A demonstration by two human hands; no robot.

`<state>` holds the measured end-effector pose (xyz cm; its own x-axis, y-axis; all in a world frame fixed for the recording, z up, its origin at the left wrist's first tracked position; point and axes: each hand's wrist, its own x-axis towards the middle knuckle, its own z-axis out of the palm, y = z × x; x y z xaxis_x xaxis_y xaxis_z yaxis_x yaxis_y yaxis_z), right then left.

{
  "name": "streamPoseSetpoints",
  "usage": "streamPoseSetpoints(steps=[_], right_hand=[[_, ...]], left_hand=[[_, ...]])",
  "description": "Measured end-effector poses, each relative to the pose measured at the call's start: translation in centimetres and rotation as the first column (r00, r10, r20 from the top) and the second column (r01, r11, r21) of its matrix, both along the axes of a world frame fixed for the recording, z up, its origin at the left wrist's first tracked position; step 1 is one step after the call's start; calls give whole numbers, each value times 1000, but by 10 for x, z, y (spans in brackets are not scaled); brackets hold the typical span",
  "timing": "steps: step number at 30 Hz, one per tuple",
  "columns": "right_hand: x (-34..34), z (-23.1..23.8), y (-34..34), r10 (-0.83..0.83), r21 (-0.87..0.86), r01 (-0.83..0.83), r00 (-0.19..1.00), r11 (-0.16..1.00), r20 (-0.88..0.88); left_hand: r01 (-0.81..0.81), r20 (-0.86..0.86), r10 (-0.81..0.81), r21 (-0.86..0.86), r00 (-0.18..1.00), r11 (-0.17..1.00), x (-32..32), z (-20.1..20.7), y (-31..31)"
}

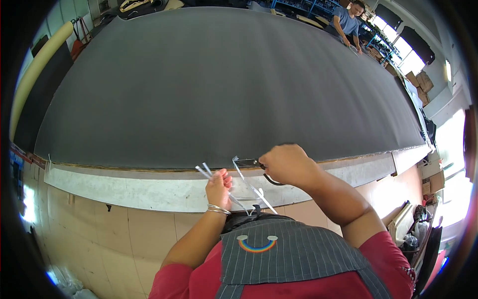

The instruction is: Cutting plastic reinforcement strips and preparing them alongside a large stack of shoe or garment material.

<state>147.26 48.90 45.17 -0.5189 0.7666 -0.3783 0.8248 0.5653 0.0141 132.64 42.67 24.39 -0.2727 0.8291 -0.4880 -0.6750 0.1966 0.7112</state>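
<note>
My right hand [288,162] is closed round the handles of black-handled scissors [247,163], whose blades point left at the near edge of the dark grey sheet material [219,94]. By the blade tips is the upper end of a thin translucent white strip [240,172], which slants down toward my apron [294,249]. To the left, my left hand [218,190] is closed on similar translucent strips [203,171], with their ends sticking out above the fingers. Whether the blades touch the strip I cannot tell. The dark sheet lies wide across the table.
A pale table border [124,187] runs along the near side. At the far right another person [346,25] leans over the table. A long yellowish roll [37,74] stands at the left. Cardboard boxes [423,82] and a cluttered shelf [423,224] are on the right.
</note>
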Motion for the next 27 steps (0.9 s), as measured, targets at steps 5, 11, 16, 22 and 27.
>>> streamPoseSetpoints(steps=[5,11,16,22,27], right_hand=[[-38,13,17,202,0,-204,968,979,146],[-16,-21,38,363,5,-366,925,931,116],[6,-13,44,494,81,-500,866,862,84],[-10,17,67,646,81,-657,753,750,125],[-39,12,92,652,-63,-652,739,755,170]], left_hand=[[-52,62,58,-93,996,994,-14,23,-18],[-40,85,51,-129,995,991,-8,11,-7],[-68,211,112,-206,971,976,-1,35,17],[-243,56,256,-174,965,954,-27,44,39],[-196,-33,193,-178,981,964,-32,44,35]])
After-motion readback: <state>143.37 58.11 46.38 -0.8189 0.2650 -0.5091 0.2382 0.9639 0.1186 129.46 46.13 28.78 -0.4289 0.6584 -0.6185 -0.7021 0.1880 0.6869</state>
